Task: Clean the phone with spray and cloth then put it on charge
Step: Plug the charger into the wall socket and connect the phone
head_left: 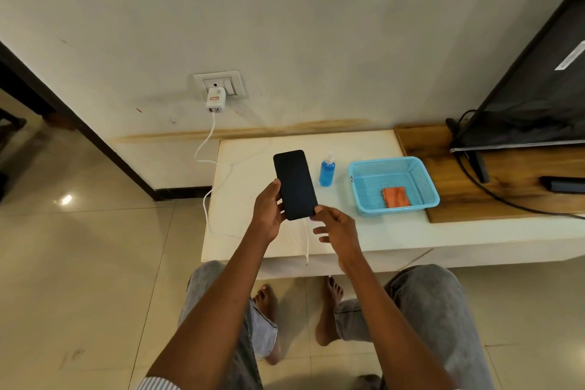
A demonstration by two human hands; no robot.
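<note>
A black phone point(295, 184) with a dark screen is held above the white low table point(253, 168), gripped along its left edge by my left hand point(268, 210). My right hand point(336, 227) is at the phone's bottom right corner, fingers pinched by the white cable point(306, 239) that hangs from the phone's lower end. The cable runs across the table to a white charger point(215, 100) plugged into the wall socket. A blue spray bottle point(326, 170) stands just right of the phone. An orange cloth point(395, 197) lies folded in the light blue basket point(354, 180).
A wooden board point(443, 168) on the table's right carries a black television point(538, 98) with its stand and a dark cable. A dark remote-like object point(563, 184) lies at the far right. My legs and bare feet are under the table's front edge.
</note>
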